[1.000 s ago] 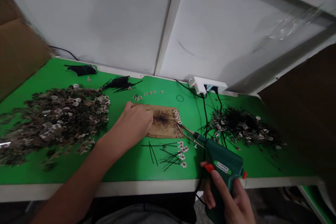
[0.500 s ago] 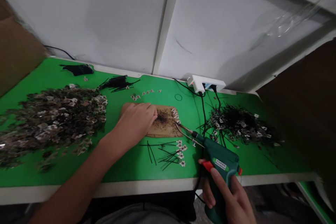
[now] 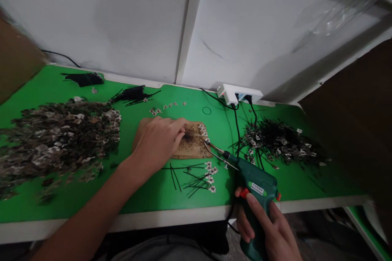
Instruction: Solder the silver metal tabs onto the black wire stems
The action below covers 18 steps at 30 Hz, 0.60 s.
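Observation:
My right hand (image 3: 269,224) is wrapped around the grip of a green soldering gun (image 3: 257,177), its index finger at the red trigger. The gun's metal tip rests over the right edge of a scorched brown board (image 3: 196,153), beside a short column of small metal pieces (image 3: 203,131). Over the left part of this board, my left hand (image 3: 161,136) is closed, thumb and fingers pinched together near the dark burnt patch. What they pinch, if anything, is too small to make out. Just below the board lie black wires (image 3: 196,183) with small metal pieces at their right ends.
A large heap of metal pieces (image 3: 67,138) covers the left side. Bundles of black wires (image 3: 84,78) lie behind it. On the right sits a pile of wired pieces (image 3: 278,140). A white power strip (image 3: 240,94) stands by the wall, its cable (image 3: 237,126) running past the gun.
The fingers of my left hand have shifted slightly and reach a little further right over the board. My right index finger covers more of the red trigger. The gun's tip stays at the board's right edge.

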Available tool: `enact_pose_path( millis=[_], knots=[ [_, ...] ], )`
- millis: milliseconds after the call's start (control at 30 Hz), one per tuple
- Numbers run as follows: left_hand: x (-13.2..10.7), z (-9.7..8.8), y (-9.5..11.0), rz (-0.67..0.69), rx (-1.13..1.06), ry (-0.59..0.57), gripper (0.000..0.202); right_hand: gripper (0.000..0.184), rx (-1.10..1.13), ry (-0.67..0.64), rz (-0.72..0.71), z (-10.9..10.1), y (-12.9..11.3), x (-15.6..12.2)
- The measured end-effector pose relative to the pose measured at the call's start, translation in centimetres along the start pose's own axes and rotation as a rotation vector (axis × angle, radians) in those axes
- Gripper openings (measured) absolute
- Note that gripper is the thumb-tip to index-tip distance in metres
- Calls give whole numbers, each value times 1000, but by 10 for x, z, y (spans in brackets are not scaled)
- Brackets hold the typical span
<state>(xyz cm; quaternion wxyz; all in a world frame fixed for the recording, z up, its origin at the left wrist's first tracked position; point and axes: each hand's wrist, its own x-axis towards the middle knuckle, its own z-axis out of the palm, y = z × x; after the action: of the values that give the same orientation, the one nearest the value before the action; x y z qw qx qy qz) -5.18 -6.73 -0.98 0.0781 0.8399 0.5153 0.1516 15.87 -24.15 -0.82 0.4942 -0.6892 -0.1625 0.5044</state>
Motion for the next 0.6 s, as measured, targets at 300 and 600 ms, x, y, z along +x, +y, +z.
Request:
enact_pose_path(
  millis=[300,600],
  knots=[
    [-2,15,4,39,-241,56,31,50,-1,13,24,-3,3,2],
    [-1,34,25,153,-419,167,44,41,-5,12,27,-2,6,2]
  ],
)
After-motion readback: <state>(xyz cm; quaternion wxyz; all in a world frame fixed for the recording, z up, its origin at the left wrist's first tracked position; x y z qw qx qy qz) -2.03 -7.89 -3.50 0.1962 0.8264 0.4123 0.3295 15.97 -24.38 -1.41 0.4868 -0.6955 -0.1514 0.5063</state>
